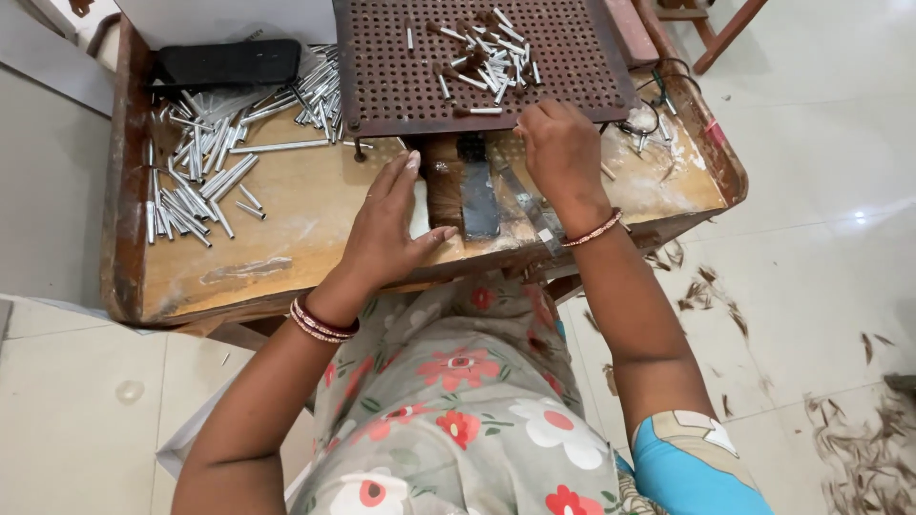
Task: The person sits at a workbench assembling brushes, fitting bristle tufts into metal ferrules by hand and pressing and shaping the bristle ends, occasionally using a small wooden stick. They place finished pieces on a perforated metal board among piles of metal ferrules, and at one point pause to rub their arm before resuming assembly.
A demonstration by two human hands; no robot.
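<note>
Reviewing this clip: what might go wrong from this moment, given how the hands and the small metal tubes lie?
The perforated tray overhangs the bench; the right hand working at its front edge might jolt it and scatter the short tubes piled on top. The loose metal tubes lie near the wooden bench edge, so the left hand could sweep some off.

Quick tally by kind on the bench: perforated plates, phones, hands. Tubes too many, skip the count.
Perforated plate: 1
Phone: 1
Hands: 2, left hand, right hand
Total: 4
Tubes uncounted: a loose pile on the bench, more on the plate.
</note>
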